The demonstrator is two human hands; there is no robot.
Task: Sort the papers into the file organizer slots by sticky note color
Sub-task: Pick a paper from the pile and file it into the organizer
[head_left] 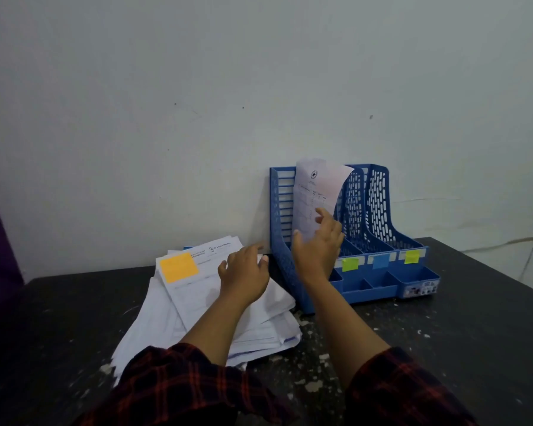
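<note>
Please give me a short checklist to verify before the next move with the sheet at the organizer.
1. Right hand holds the sheet: ok.
2. Sheet is over the organizer: ok.
3. Sheet's note colour is visible: cannot tell, no note shows on it.
4. Slot labels are readable: ok for green, blue and yellow-green; the leftmost is hidden by the hand.
5. Left hand steadies the stack: ok.
6. Next sheet's orange note is visible: ok.
</note>
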